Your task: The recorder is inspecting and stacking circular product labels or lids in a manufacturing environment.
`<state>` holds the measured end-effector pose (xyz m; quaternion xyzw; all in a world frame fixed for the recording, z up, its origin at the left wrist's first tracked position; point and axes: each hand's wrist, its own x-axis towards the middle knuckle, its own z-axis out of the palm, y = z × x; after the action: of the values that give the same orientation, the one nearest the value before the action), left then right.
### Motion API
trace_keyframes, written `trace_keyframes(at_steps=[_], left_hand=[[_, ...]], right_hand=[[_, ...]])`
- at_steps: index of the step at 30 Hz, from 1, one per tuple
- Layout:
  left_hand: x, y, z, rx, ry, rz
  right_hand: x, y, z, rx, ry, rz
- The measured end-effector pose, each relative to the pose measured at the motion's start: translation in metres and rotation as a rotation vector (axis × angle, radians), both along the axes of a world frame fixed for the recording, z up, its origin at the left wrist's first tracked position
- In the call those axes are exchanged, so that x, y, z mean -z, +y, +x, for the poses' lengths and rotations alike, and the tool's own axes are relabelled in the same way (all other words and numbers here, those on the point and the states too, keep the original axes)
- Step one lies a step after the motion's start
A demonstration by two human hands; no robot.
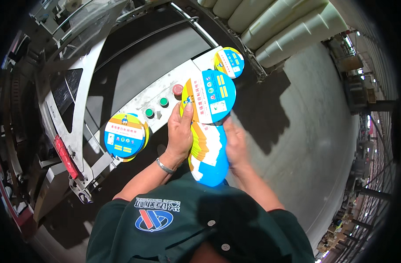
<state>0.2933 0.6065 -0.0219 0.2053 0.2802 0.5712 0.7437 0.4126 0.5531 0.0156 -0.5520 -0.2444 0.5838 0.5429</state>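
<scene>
A thick stack of round printed labels [211, 98], blue, white and yellow, is held up in front of my chest. Its lower part fans out toward me in overlapping layers. My left hand [181, 133] grips the left edge, thumb pressed on the top label and the other fingers mostly behind. At the right edge, my right hand [236, 144] is closed against the stack, slightly blurred, with its fingertips hidden behind it. Another stack of round labels [125, 136] sits at the near left end of the machine's pale panel, and a further stack [230, 62] at its far end.
The pale control panel [141, 94] carries two green buttons [164, 102] and a red mushroom button [177, 90]. A white metal machine arm [77, 101] with a red wrapped part [65, 157] stands at the left. Large pale rolls [301, 37] lie at the far right, beside grey floor [314, 127].
</scene>
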Motion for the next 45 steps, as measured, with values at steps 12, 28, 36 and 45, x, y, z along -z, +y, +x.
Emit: trace_keyframes(at_steps=[12,28,36,45], left_hand=[[0.013,0.028,0.078,0.191,0.416,-0.032],[0.012,0.078,0.183,0.174,0.696,-0.006],[0.120,0.152,0.176,-0.433,1.113,0.097],[0.138,0.146,0.179,-0.437,1.588,0.160]], right_hand=[[0.022,0.079,0.196,-0.452,-0.007,-0.062],[0.052,0.187,0.302,-0.802,-0.658,0.294],[0.168,0.330,0.332,-0.468,-0.962,0.105],[0.168,0.326,0.307,-0.492,-0.989,0.180]])
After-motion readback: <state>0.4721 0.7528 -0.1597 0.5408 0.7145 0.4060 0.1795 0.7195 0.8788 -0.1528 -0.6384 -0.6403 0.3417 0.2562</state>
